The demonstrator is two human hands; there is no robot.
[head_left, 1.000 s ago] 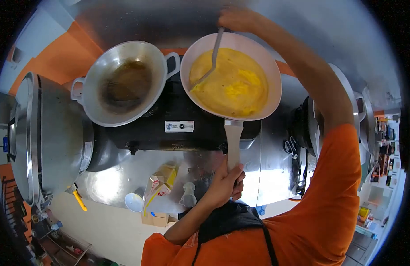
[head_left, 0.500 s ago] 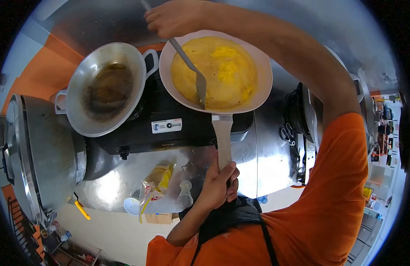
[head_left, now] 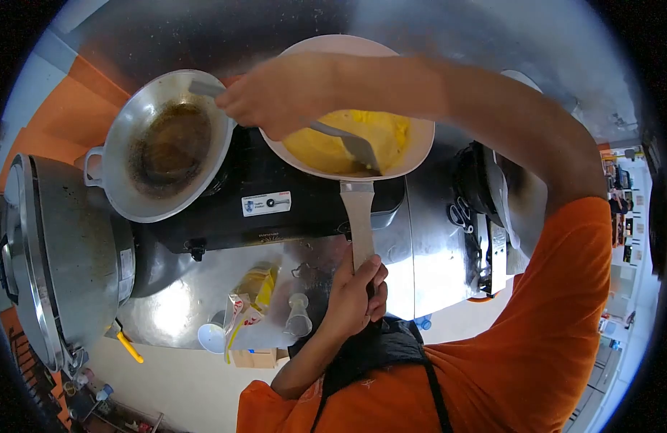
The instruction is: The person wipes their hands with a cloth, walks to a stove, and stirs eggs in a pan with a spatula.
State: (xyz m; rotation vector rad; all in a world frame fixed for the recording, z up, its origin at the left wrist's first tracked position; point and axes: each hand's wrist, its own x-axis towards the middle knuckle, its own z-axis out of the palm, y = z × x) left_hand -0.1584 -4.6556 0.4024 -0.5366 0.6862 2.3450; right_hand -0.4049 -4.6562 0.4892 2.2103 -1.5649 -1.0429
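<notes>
My left hand (head_left: 353, 294) is wrapped round the beige handle of a pale pink frying pan (head_left: 422, 141), which rests on the black stove. Yellow beaten egg (head_left: 322, 153) spreads across the pan, with thicker folds toward the far right. My right hand (head_left: 279, 94) reaches across from the right and grips a grey spatula (head_left: 360, 151). Its blade lies in the egg near the pan's front rim, while its handle end sticks out over the wok. My right hand and forearm hide the far part of the pan.
An aluminium wok (head_left: 120, 173) with dark oil stands left of the pan on the black stove (head_left: 312, 198). Far left is a large grey pot (head_left: 73, 252). A yellow oil pouch (head_left: 254, 292), a clear flask-shaped container (head_left: 298, 316) and scissors (head_left: 460, 214) lie on the steel counter.
My right hand has come nearer and lower over the pan. The spatula blade has slid to the right along the front of the egg. My left hand still holds the pan handle.
</notes>
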